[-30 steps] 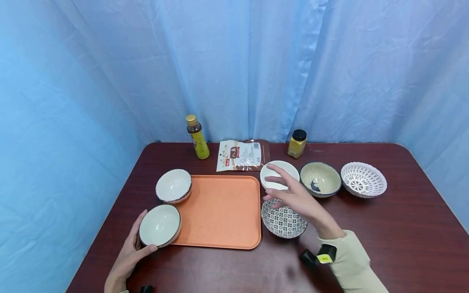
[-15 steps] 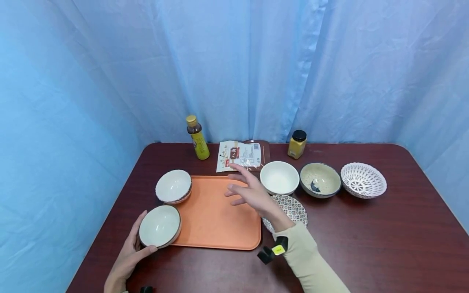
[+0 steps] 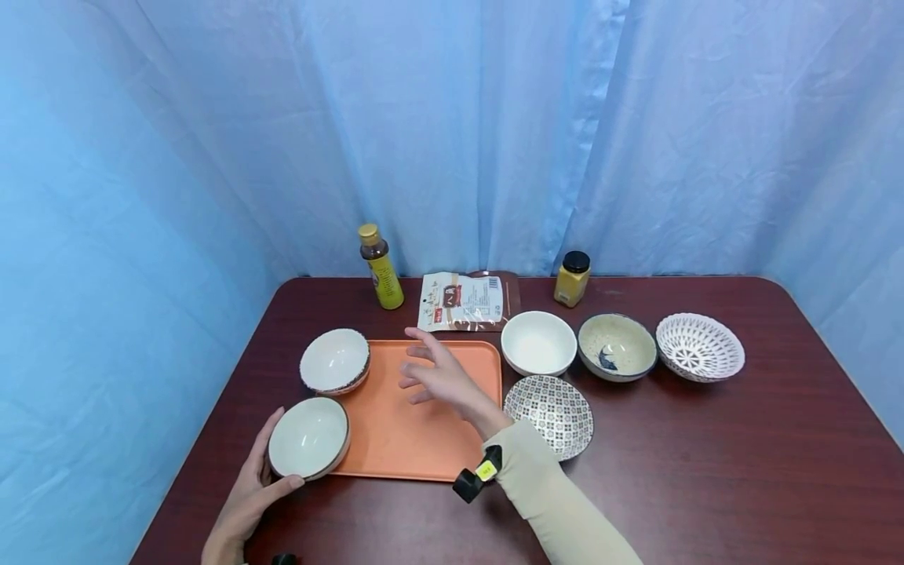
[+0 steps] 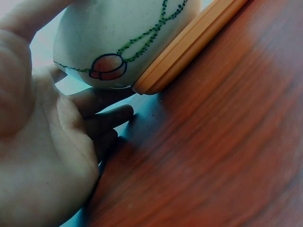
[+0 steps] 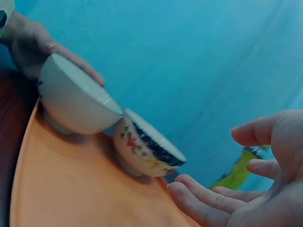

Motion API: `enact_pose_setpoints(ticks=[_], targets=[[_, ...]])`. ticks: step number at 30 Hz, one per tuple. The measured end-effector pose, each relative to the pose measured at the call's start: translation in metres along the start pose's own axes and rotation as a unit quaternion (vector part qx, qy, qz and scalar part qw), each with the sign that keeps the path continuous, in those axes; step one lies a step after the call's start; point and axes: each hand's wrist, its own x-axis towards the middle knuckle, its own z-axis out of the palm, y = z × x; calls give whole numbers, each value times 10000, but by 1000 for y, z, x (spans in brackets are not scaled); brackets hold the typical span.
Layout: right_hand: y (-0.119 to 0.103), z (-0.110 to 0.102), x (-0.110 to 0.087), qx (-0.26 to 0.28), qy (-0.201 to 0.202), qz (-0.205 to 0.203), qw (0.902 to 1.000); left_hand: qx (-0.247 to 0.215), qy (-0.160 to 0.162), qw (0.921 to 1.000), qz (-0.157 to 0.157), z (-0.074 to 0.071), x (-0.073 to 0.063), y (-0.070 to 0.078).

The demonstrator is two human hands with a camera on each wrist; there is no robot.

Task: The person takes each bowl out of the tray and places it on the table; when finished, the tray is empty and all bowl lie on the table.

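Note:
At the tray's left front corner, my left hand holds a white bowl with a dark rim, thumb on the near side and fingers round the left. The left wrist view shows a red tulip and green dotted lines on the bowl's outside. My right hand is over the orange tray, fingers spread and holding nothing. Behind the held bowl, a second white bowl with a blue-patterned rim overlaps the tray's left edge; red flowers show on its side in the right wrist view.
Right of the tray are a black-and-white patterned bowl, a plain white bowl, a beige bowl and a white latticed bowl. Along the back stand a bottle, a flat food packet and a yellow jar.
My right hand has moved left from above the patterned and plain white bowls to over the tray, uncovering those bowls. My left hand and its bowl have stayed in place.

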Motion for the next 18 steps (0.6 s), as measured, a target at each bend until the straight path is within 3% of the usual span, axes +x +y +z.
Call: enact_pose_setpoints(ticks=[9, 18], targets=[[20, 27, 28, 90, 174, 494, 9986, -41, 15, 10000, -46, -3, -1, 0], [37, 51, 44, 395, 218, 385, 9982, -19, 15, 10000, -64, 0, 0, 1]])
